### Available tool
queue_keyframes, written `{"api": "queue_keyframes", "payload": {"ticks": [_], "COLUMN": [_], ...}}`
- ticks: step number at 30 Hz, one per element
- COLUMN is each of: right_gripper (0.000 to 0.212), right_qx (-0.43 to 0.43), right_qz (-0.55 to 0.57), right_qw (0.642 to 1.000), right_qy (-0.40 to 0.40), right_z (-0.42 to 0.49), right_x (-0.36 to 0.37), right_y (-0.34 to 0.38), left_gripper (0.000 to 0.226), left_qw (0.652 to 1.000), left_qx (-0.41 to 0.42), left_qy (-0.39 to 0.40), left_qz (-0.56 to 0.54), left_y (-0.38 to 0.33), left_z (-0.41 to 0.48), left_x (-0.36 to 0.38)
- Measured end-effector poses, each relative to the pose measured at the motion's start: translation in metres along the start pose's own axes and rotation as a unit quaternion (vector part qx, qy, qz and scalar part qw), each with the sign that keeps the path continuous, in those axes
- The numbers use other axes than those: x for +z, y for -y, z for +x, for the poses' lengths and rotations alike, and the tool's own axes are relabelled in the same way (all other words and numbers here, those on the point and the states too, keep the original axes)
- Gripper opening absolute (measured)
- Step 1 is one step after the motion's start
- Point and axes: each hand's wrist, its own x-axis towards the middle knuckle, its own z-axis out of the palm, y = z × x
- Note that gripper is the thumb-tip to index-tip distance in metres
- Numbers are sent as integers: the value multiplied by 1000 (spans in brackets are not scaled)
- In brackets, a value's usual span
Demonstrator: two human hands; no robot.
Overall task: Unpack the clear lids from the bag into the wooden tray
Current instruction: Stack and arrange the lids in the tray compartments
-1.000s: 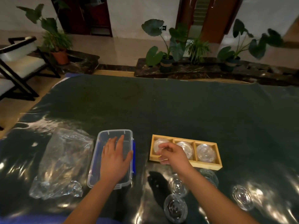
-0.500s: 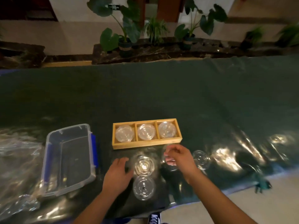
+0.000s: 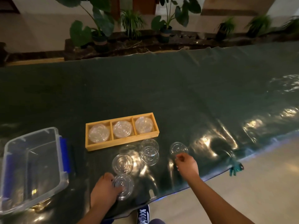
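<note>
A wooden tray (image 3: 123,142) with three compartments lies on the dark table, a stack of clear lids (image 3: 122,128) in each one. Several more clear lids lie loose in front of it. My left hand (image 3: 103,190) grips the nearest lid (image 3: 124,185) by its left edge. My right hand (image 3: 186,164) pinches the near rim of the rightmost lid (image 3: 178,148). Between them lie one single lid (image 3: 122,163) and two overlapping lids (image 3: 149,151). The bag is out of view.
An empty clear plastic box (image 3: 32,168) with blue latches stands at the left. The table's near edge (image 3: 210,178) runs diagonally past my right hand, with a teal clip (image 3: 235,168) on the cover. My shoe (image 3: 143,215) shows below. Potted plants line the far side.
The view has swung right, so the bag has left the frame. My left hand has dropped back onto the nearest lid. My right hand has moved right to the rightmost lid.
</note>
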Motion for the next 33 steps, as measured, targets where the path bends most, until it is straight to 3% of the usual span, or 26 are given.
{"api": "queue_keyframes", "payload": {"ticks": [4, 8, 12, 15, 17, 20, 22, 24, 28, 33], "right_gripper": [25, 54, 65, 63, 48, 17, 13, 12, 14, 32], "right_qx": [-27, 8, 5, 16, 31, 43, 47, 48, 50, 3], "right_qz": [-71, -171, -233, -237, -190, 18, 160, 235, 230, 15], "right_qw": [994, 984, 972, 971, 981, 999, 986, 968, 964, 998], "right_qy": [-78, -47, -26, -23, -9, -27, 12, 71, 123, 65], "right_z": [29, 56, 66, 69, 70, 66, 59, 53, 49, 50], "right_x": [-10, -15, -11, -16, -21, -20, -15, -3, 30, 62], "right_y": [5, 10, 10, 9, 9, 12, 21, 36, 66, 77], "left_gripper": [48, 45, 36, 24, 19, 18, 20, 22, 22, 22], "left_qw": [998, 989, 976, 953, 926, 898, 884, 876, 869, 846], "left_qx": [-20, -43, -45, -61, -83, -107, -120, -125, -130, -146], "left_qy": [-8, -5, 8, 8, 12, 13, 17, 20, 26, 7], "left_qz": [-58, -140, -215, -297, -367, -426, -451, -465, -476, -512], "left_y": [4, 13, 22, 23, 21, 19, 18, 16, 18, 24], "left_z": [1, 4, 6, 8, 10, 16, 19, 21, 21, 20], "left_x": [-3, -4, -10, -18, -25, -35, -40, -43, -46, -51]}}
